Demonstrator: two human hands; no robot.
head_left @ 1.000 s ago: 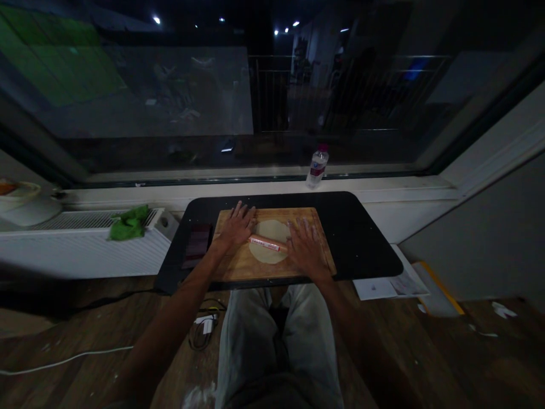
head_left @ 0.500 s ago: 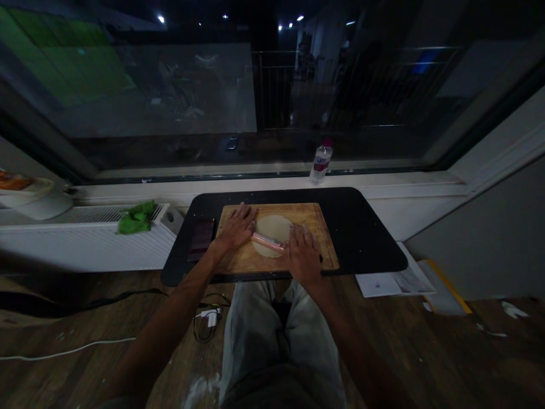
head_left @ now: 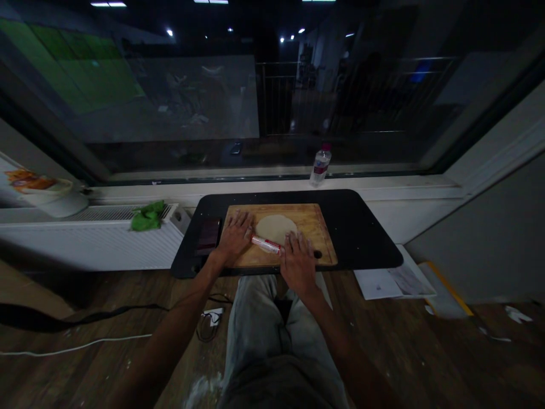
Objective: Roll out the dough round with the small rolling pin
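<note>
A round flat disc of dough (head_left: 276,227) lies on a wooden board (head_left: 317,227) on a black table (head_left: 361,233). A pink-and-white rolling pin (head_left: 266,245) rests across the dough's near edge. My left hand (head_left: 234,236) lies flat on the pin's left end, fingers stretched out. My right hand (head_left: 297,262) lies flat on the pin's right end, fingers spread, near the board's front edge.
A dark phone (head_left: 208,236) lies on the table left of the board. A water bottle (head_left: 319,165) stands on the windowsill. A green cloth (head_left: 147,216) sits on the white radiator. Papers (head_left: 394,281) and cables (head_left: 206,321) lie on the wooden floor.
Both hands have drawn the rolling pin toward me, from the middle of the dough to its near edge. More of the dough shows now.
</note>
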